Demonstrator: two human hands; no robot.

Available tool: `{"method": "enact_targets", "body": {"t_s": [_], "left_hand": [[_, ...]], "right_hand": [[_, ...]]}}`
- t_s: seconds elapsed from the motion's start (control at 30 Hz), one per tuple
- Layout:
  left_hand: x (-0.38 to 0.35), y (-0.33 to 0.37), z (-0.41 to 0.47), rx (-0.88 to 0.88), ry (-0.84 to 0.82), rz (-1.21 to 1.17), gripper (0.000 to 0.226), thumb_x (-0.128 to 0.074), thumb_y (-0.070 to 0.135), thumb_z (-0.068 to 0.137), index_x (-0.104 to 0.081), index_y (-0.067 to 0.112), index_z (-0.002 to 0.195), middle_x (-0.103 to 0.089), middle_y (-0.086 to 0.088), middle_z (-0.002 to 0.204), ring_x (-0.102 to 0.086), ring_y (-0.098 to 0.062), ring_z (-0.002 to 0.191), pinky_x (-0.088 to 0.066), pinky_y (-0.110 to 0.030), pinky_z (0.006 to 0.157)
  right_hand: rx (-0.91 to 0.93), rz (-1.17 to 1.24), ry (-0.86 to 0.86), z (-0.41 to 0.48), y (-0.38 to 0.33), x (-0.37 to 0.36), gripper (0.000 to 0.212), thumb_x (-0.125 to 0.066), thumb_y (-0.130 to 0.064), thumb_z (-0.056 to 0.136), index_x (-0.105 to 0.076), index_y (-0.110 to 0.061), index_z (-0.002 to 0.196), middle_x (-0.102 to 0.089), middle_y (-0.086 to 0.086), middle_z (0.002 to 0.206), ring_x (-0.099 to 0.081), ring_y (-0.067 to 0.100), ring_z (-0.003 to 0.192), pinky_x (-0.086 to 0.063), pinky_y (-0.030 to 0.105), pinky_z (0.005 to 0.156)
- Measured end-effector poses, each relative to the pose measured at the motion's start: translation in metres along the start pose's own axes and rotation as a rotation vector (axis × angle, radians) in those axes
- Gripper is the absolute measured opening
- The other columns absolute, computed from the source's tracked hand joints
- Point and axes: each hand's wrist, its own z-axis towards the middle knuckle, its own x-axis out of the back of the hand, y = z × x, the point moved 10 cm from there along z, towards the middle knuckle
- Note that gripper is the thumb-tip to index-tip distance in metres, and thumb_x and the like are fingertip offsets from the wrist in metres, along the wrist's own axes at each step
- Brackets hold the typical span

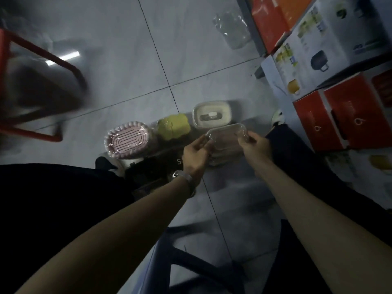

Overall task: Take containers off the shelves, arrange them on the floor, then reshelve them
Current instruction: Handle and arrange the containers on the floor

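Head: clear box [227,134] btwn grips [196,152] [253,143]

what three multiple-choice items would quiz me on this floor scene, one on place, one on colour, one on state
1. What sits between the pink container and the white-lidded container?
A) the yellow-green container
B) a black pot
C) a blue bottle

2. What colour is the stool frame at the left edge?
A) green
B) red
C) white

3. The clear container is:
A) lying untouched
B) held by one hand alone
C) held by both hands

Answers:
1 A, it stands in the row between those two.
2 B, its bars show red.
3 C, the left hand and right hand each pinch an end.
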Motion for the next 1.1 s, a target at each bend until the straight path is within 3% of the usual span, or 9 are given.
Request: {"method": "enact_targets", "body": {"t_s": [0.07,0.13,0.2,0.3,0.53,0.67,0.83,0.93,1.1], "left_hand": [[0.001,-0.005,0.003,-0.016,0.012,0.009,0.022,-0.070,0.027,0.097,-0.075,0.040,0.114,-0.079,-0.005,0.109,-0.075,-0.012,0.089,-0.062,-0.036,0.083],[0.001,-0.014,0.007,-0.020,0.016,0.012,0.033,-0.068,0.014,0.097,-0.072,0.045,0.107,-0.077,-0.010,0.108,-0.068,-0.002,0.073,-0.055,-0.023,0.070],[-0.001,-0.020,0.007,-0.034,0.007,0.023,0.041,-0.065,0.006,0.094,-0.071,0.041,0.115,-0.078,-0.003,0.111,-0.072,-0.005,0.088,-0.058,-0.027,0.078],[-0.001,-0.029,0.007,-0.040,0.018,0.052,0.050,-0.064,0.010,0.080,-0.073,0.042,0.117,-0.077,0.006,0.115,-0.071,-0.017,0.112,-0.058,-0.045,0.099],[-0.003,-0.041,-0.005,-0.007,0.008,0.111,0.059,-0.065,0.023,0.076,-0.066,0.030,0.135,-0.074,0.008,0.122,-0.068,-0.012,0.116,-0.056,-0.044,0.103],[0.001,-0.041,-0.007,-0.005,0.002,0.139,0.061,-0.065,0.024,0.075,-0.064,0.029,0.136,-0.072,0.007,0.124,-0.066,-0.011,0.118,-0.055,-0.046,0.105],[-0.003,-0.039,-0.010,-0.028,-0.050,0.162,0.068,-0.062,0.018,0.074,-0.059,0.033,0.140,-0.072,0.011,0.125,-0.065,-0.007,0.119,-0.053,-0.044,0.107],[-0.004,-0.039,-0.009,-0.024,-0.081,0.169,0.075,-0.060,0.015,0.073,-0.055,0.031,0.146,-0.070,0.010,0.128,-0.064,-0.010,0.122,-0.053,-0.044,0.108],[0.003,-0.039,-0.007,0.009,-0.050,0.244,0.050,-0.068,0.024,0.077,-0.069,0.042,0.123,-0.074,0.012,0.119,-0.067,-0.010,0.117,-0.054,-0.044,0.106]], "right_hand": [[-0.006,-0.045,-0.028,0.004,0.009,-0.006,0.039,-0.059,-0.041,0.105,-0.070,-0.015,0.132,-0.074,0.001,0.112,-0.068,0.021,0.107,-0.053,0.033,0.090],[-0.019,-0.079,-0.050,0.007,0.016,-0.011,0.038,-0.056,-0.037,0.106,-0.068,-0.016,0.136,-0.073,0.002,0.119,-0.066,0.021,0.112,-0.051,0.032,0.091],[-0.037,-0.119,-0.077,0.008,0.024,-0.016,0.036,-0.053,-0.034,0.107,-0.068,-0.017,0.136,-0.072,0.002,0.118,-0.066,0.023,0.112,-0.052,0.036,0.095],[-0.048,-0.161,-0.093,0.011,0.032,-0.018,0.033,-0.053,-0.026,0.107,-0.069,-0.020,0.134,-0.072,0.001,0.113,-0.066,0.024,0.110,-0.052,0.036,0.093],[-0.035,-0.217,-0.173,0.010,0.039,-0.028,0.039,-0.055,-0.021,0.100,-0.065,-0.031,0.136,-0.072,0.000,0.115,-0.066,0.024,0.109,-0.054,0.041,0.099],[-0.031,-0.258,-0.207,0.006,0.041,-0.033,0.050,-0.052,-0.013,0.098,-0.058,-0.032,0.145,-0.069,0.005,0.112,-0.065,0.025,0.101,-0.048,0.031,0.080],[-0.034,-0.265,-0.206,0.005,0.041,-0.034,0.052,-0.057,-0.014,0.095,-0.057,-0.031,0.144,-0.070,0.001,0.118,-0.065,0.022,0.107,-0.053,0.038,0.096],[-0.043,-0.262,-0.200,0.002,0.042,-0.032,0.049,-0.058,-0.011,0.096,-0.058,-0.029,0.142,-0.069,0.001,0.121,-0.064,0.023,0.112,-0.052,0.036,0.095],[-0.032,-0.330,-0.136,-0.006,0.039,-0.021,0.040,-0.052,-0.018,0.102,-0.057,-0.025,0.142,-0.064,0.002,0.125,-0.059,0.024,0.115,-0.045,0.035,0.094]]}}
